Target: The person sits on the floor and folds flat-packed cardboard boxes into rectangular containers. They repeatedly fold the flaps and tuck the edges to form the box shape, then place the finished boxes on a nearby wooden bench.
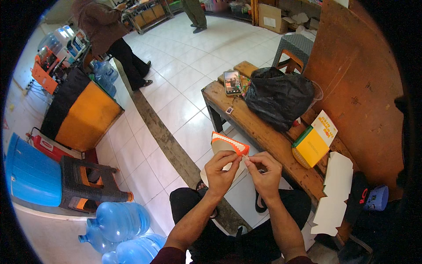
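Over my lap, my left hand [221,170] pinches a folded card piece [230,145] by its lower edge. The piece is orange with a white scalloped band, and its inner face is plain grey-beige. Close beside it, my right hand [264,171] holds a small pale strip [245,157] between thumb and forefinger at the card's corner. Whether the strip is joined to the card cannot be told. Part of the card hangs behind my left hand. On the wooden bench [260,115] to the right lie a yellow printed carton [311,147] and a cut white cardboard sheet [334,194].
A black plastic bag [278,95] and a phone [232,82] rest on the bench. Large blue water bottles [122,221], a dark stool [95,181] and a blue bin [34,175] stand at left. One person [102,29] stands by a counter; another person's legs [195,15] show farther back.
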Demonstrator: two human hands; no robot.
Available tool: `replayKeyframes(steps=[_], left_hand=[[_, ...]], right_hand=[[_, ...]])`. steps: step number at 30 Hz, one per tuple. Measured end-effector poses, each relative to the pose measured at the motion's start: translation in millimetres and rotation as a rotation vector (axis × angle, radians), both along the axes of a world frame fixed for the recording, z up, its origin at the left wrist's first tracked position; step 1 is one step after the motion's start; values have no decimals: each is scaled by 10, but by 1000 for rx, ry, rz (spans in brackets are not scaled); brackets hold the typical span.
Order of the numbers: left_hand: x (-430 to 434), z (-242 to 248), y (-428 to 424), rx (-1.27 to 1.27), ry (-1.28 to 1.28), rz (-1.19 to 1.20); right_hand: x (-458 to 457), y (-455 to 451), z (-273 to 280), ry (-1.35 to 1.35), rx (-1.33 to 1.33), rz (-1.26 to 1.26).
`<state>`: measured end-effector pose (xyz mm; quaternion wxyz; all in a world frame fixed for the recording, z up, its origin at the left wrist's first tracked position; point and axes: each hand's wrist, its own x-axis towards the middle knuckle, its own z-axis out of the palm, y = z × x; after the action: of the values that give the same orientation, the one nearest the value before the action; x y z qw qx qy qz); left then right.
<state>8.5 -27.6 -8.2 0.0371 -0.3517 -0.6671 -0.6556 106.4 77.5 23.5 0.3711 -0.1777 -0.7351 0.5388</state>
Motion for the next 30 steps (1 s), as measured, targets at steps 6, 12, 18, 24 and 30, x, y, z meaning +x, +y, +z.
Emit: replayKeyframes(steps=[6,12,18,24,30], left_hand=[[27,-15,-31,-94,37,35],[68,26,-31,-65,61,38],[51,-2,-34,-47,83,-22],[-2,-33,-83,145,-592,-221],[-153,102,-181,7,-587,-498]], right_hand=[[-8,-15,-48,5,72,-41],[-41,-61,-37,7,133,-70],[0,-167,-32,-29,245,-66],[-21,-157,-2,-84,268,-42],[-73,-37,-119,-168,-148,108]])
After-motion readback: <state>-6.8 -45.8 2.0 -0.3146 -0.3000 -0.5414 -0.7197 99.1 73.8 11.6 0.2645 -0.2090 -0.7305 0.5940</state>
